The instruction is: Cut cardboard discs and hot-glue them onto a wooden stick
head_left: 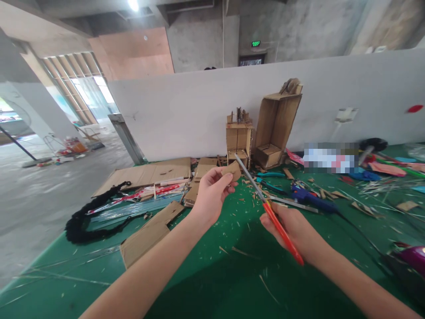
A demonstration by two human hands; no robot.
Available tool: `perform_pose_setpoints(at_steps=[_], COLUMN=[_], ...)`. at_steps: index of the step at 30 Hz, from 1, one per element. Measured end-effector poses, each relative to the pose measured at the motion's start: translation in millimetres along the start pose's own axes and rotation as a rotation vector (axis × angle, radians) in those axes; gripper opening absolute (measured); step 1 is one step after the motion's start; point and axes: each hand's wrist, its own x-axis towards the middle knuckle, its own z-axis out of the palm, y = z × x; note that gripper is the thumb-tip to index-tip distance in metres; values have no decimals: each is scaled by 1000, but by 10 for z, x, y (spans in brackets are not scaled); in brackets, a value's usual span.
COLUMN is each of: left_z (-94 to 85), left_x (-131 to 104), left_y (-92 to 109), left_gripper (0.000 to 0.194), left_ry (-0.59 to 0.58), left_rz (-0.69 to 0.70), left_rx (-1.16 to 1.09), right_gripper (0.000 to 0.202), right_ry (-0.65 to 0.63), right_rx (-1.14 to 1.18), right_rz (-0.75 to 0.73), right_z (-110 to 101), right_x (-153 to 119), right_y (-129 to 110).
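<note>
Between the thumb and fingers of my left hand (214, 192) is a small piece of cardboard (233, 169), held up above the table. My right hand (292, 226) grips a pair of scissors (274, 221) by their red-orange handles. The metal blades point up and to the left, their tips close to the cardboard's right edge. The blades look closed or nearly so, and whether they touch the cardboard I cannot tell. Just behind stand a small cardboard structure (237, 133) with sticks on top and a taller open cardboard box shape (277, 122).
A blue glue gun (312, 197) with a dark cord lies to the right, near teal-handled pliers (270, 181). Cardboard sheets (149, 232), a black fuzzy strip (78, 223) and plastic-wrapped sticks are on the left. Scraps litter the green table (215, 274); a white partition (186, 110) stands behind.
</note>
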Motion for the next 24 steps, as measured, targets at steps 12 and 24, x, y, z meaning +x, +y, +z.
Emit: perform_pose_setpoints(at_steps=[12, 24], left_z=[-17, -25], left_x=[7, 13], left_y=[39, 3], left_gripper=[25, 25], left_ry=[-6, -13], left_rz=[-19, -4], left_rx=[136, 51], right_gripper=[43, 35], right_ry=[-102, -40], right_rx=[98, 165], right_rz=[-64, -83], right_z=[8, -8], right_x=[-52, -39], right_y=[37, 53])
